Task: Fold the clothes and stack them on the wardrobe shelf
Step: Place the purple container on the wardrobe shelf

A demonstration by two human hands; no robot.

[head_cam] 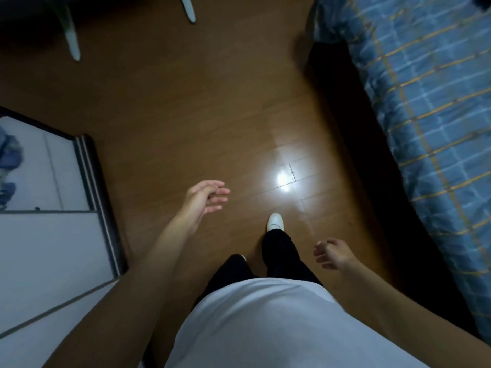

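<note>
I look straight down at a brown wooden floor. My left hand [206, 196] hangs over the floor with its fingers relaxed and nothing in it. My right hand [333, 253] is lower right, fingers loosely curled, also holding nothing. The wardrobe [61, 229] stands at the left with white panels and a dark sliding-door rail. Blue folded clothes [9, 166] show at its far left edge, partly cut off by the frame. No garment is in either hand.
A bed [430, 123] with a blue checked cover with yellow lines runs along the right side. Chair legs [71, 35] stand at the top left. A lamp's glare marks the floor [284, 179]. My white slipper [275, 221] steps forward.
</note>
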